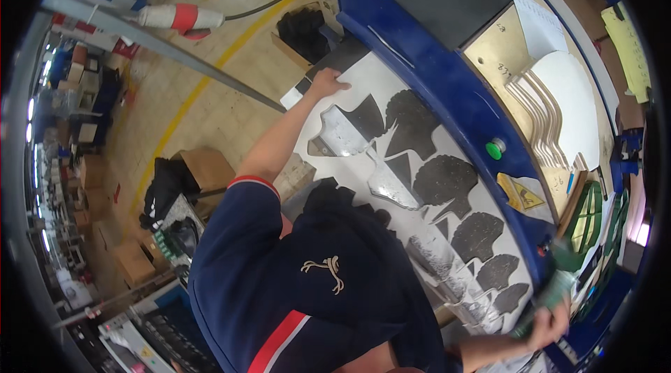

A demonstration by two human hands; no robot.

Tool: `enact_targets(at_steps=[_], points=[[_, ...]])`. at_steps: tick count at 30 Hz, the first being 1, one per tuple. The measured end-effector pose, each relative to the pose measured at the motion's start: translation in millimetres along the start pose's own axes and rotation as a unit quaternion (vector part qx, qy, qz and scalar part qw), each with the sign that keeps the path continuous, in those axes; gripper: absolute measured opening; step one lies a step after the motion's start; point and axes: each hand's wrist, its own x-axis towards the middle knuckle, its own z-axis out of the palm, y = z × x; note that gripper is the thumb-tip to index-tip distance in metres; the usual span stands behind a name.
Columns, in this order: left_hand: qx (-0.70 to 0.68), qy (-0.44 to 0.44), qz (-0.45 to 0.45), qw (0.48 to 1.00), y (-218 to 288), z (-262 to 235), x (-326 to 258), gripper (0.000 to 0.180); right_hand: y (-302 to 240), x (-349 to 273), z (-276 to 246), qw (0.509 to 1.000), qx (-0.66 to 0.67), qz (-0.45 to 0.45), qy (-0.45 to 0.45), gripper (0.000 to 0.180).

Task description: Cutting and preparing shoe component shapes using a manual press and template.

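Observation:
My left hand [327, 84] is at the far end of a white sheet [381, 74], its fingers curled at the sheet's edge and the thumb stretched along the top. Rows of shaped holes run through the sheet; dark surface shows in some, shiny grey in others. At the lower right my right hand [549, 327] wraps round a green bottle-like thing [559, 283], smeared by motion, so its exact kind is unclear. It is beside the sheet's near end.
A blue machine beam [447, 86] with a green push button [495, 148] borders the sheet. Beyond it lies a stack of curved white pieces [570, 104] on a tan board. A grey rail [168, 48], a red-and-white plug connector [183, 18] and a cardboard box [207, 169] are to the left.

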Motion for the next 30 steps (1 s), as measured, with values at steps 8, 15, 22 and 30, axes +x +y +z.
enact_targets(at_steps=[8, 15, 22, 30], points=[[-0.146, 0.11, 0.088, 0.979, 13.2, 8.1, -30.5, 0.049, -41.7, 180.2, 452.8, 0.855, 0.338, 0.359, -0.159, 0.025], [-0.152, 0.13, 0.101, 0.975, -20.7, 1.8, -71.0, 0.053, -53.8, 251.4, 540.2, 0.909, 0.205, 0.323, -0.165, 0.02], [-0.255, 0.129, 0.102, 0.953, -35.4, -23.0, -76.0, 0.057, -41.4, 239.4, 610.2, 0.957, -0.076, 0.147, -0.237, 0.028], [-0.098, 0.13, 0.073, 0.984, -35.4, -25.6, -85.4, 0.043, -18.8, 254.0, 574.3, 0.993, -0.1, 0.046, -0.05, 0.022]])
